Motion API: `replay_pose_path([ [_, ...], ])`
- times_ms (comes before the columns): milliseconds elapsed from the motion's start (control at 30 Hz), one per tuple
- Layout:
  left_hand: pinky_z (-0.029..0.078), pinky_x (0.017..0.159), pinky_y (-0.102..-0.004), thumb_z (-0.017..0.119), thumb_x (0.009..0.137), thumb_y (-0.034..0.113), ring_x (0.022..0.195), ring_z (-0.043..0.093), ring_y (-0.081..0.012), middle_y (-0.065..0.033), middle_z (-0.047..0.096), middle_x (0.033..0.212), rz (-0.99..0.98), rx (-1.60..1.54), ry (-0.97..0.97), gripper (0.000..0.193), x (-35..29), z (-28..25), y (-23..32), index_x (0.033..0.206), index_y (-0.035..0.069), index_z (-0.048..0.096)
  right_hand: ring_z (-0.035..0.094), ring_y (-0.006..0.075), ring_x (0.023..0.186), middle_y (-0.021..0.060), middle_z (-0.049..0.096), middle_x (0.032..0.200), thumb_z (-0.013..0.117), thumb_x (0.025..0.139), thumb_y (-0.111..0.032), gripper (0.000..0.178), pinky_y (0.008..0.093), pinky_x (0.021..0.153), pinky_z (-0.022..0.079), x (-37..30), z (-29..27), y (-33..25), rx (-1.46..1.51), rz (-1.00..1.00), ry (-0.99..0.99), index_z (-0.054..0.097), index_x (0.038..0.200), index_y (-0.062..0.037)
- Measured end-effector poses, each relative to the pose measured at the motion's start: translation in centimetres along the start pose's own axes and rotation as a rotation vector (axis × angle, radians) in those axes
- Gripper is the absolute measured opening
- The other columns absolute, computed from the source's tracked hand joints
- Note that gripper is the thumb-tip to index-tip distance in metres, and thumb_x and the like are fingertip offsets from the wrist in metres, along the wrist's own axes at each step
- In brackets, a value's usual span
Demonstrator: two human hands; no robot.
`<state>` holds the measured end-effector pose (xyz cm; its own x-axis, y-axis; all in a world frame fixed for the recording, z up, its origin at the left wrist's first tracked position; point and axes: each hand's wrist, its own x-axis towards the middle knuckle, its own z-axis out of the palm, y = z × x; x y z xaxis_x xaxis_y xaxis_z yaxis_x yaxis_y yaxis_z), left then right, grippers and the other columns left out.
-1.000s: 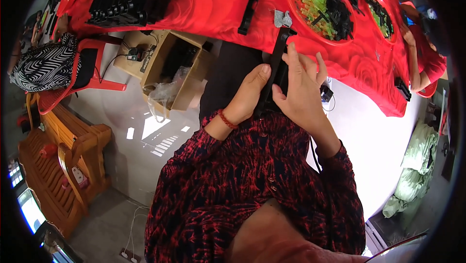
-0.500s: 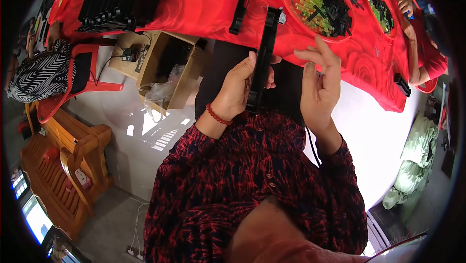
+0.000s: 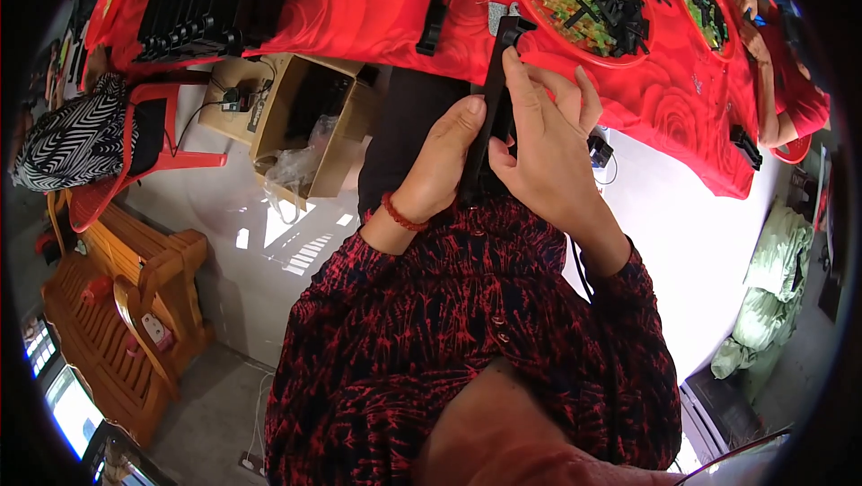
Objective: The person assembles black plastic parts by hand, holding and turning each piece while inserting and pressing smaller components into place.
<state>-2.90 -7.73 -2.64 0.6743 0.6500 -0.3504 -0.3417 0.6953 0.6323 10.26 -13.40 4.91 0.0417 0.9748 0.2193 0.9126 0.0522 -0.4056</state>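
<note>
A long black plastic strip (image 3: 494, 78) stands tilted in front of my body, its far end reaching over the table edge. My left hand (image 3: 437, 163) is closed around its lower part, thumb along the side. My right hand (image 3: 552, 131) lies against the other side, fingers apart; its index fingertip touches the strip near the far end, and its thumb is beside the middle. Whether the right fingers hold a small piece cannot be made out. Another black strip (image 3: 441, 3) lies on the red tablecloth (image 3: 368, 15) ahead.
A red-rimmed tray (image 3: 530, 15) holds green-yellow and black small pieces; a similar tray (image 3: 727, 48) is farther right, near another person's arm (image 3: 766, 82). Stacked black strips (image 3: 202, 6) occupy the table's left. Below stand a cardboard box (image 3: 332, 158) and a red chair (image 3: 193, 160).
My right hand has moved left and forward, from apart to touching the strip. The strip has turned slightly in my left hand, which still grips it.
</note>
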Motion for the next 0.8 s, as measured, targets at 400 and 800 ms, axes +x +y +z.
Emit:
replay_pose_path([
  [400,0.046,0.081,-0.0239,0.039,0.109,0.033,0.087,0.053,-0.0061,0.0007,0.057,0.093,0.051,0.284,0.047,0.037,-1.4,0.8,-0.1,0.117,0.0,0.055,0.048,0.0287,0.12,0.014,0.063,0.108,0.071,0.07,-0.009,0.094,0.0549,0.115,0.012,-0.5,1.5,0.8,0.053,0.029,-0.022,0.026,0.151,0.0041],
  [800,0.05,0.073,-0.0238,0.044,0.107,0.034,0.082,0.059,-0.0079,-0.0016,0.058,0.091,0.016,0.129,-0.018,0.037,-1.2,-1.0,-1.2,0.117,-0.001,0.052,0.046,0.0302,0.119,0.0134,0.065,0.105,0.073,0.066,-0.009,0.098,0.0543,0.114,0.015,-0.7,3.2,0.8,0.02,0.07,0.016,0.026,0.151,0.0029],
])
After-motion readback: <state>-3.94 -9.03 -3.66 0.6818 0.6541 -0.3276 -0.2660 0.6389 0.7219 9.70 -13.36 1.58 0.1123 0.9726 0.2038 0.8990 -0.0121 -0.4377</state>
